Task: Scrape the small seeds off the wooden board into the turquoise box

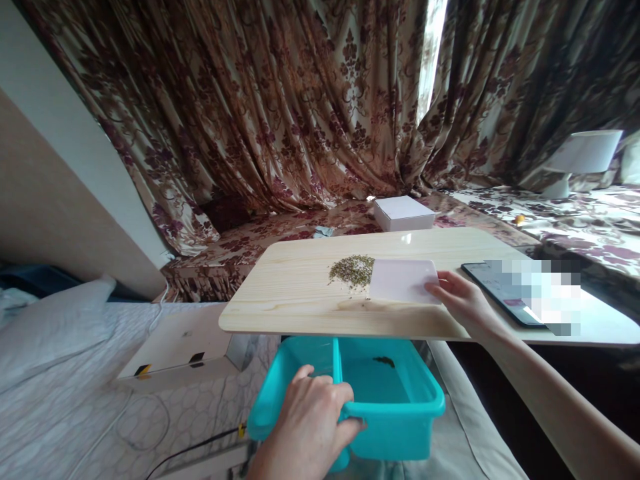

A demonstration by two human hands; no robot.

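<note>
My left hand (309,421) grips the near rim of a turquoise two-compartment plastic bin (400,413), held just below the edge of a light wooden board (300,300). My right hand (463,300) pinches a white card (404,280) that lies flat on the board, its left edge against a small pile of dried green herb flakes (353,270). A little dark bit of the flakes lies inside the bin's right compartment (384,361).
A dark tablet (505,293) lies on the board's right end. A white box (404,213) sits behind the board on patterned cloth. A flat white carton (180,343) and a black cable (195,450) lie on the bed at left. Heavy floral curtains hang behind.
</note>
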